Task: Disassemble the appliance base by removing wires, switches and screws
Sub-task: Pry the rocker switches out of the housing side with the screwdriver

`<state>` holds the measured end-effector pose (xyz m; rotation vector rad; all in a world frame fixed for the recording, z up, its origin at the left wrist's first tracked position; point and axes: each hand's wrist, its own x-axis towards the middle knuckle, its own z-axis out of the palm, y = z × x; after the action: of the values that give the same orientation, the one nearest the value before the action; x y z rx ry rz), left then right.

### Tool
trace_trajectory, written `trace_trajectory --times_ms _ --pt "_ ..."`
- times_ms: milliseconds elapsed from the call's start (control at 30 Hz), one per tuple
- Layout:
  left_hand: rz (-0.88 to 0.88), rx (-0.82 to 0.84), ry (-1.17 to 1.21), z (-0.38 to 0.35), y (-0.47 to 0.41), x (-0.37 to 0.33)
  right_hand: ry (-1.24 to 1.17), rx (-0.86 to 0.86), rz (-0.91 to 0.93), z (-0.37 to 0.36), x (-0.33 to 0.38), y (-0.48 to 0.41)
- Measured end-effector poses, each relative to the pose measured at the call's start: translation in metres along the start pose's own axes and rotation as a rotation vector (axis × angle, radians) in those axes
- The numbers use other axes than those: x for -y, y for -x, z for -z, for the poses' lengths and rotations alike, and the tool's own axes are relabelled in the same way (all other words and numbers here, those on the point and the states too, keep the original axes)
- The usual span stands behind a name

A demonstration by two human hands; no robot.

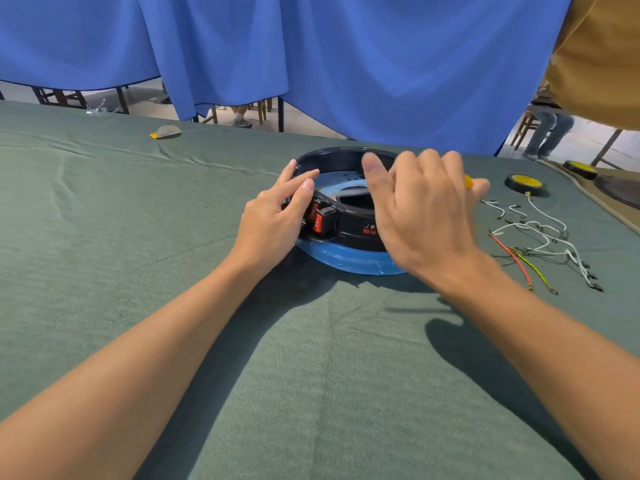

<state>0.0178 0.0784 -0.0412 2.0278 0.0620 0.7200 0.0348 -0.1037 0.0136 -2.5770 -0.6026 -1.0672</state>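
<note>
The round appliance base (pixel 349 233) is sitting near the far edge of the table, with wide open green cloth (pixel 311 358), soft and creased, lying in front and to the left. Its wall is glossy black plastic above a blue-wrapped rim. The left hand (pixel 273 220) is gripping its left side, fingers curling over the rim beside the red switches (pixel 317 221). The right hand (pixel 422 209), blurred, is hovering over the ring, curling around a yellow-handled screwdriver (pixel 468 181). Loose wires (pixel 540 233) are lying just right.
</note>
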Motion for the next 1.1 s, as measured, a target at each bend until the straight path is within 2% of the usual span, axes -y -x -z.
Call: trace_trajectory --times_ms 100,233,333,467,600,800,900,967,1100 --pt "-0.002 -0.013 -0.015 -0.001 -0.001 0.000 -0.006 0.063 0.127 0.020 -0.007 0.029" --pt "-0.005 -0.027 -0.032 -0.002 0.000 -0.001 0.049 0.366 0.069 0.026 -0.013 0.051" --pt "-0.013 -0.025 -0.039 0.000 0.002 -0.001 -0.050 0.530 -0.001 0.021 -0.019 0.059" --pt "-0.022 -0.028 -0.055 0.000 0.003 -0.002 -0.306 0.668 -0.019 0.025 -0.031 0.052" --pt "-0.021 -0.026 -0.048 0.000 0.003 -0.002 -0.420 0.665 0.082 0.031 -0.035 0.049" --pt "-0.023 -0.027 -0.042 -0.001 0.003 -0.003 -0.239 0.599 0.230 0.031 -0.031 0.054" --pt "-0.074 -0.068 -0.038 -0.001 0.009 -0.005 -0.198 0.607 0.224 0.029 -0.025 0.058" --pt "-0.096 -0.036 -0.049 0.001 0.013 -0.006 -0.201 0.591 0.223 0.029 -0.021 0.059" --pt "-0.062 -0.011 -0.035 0.005 0.011 -0.004 -0.254 0.550 0.254 0.028 -0.015 0.060"
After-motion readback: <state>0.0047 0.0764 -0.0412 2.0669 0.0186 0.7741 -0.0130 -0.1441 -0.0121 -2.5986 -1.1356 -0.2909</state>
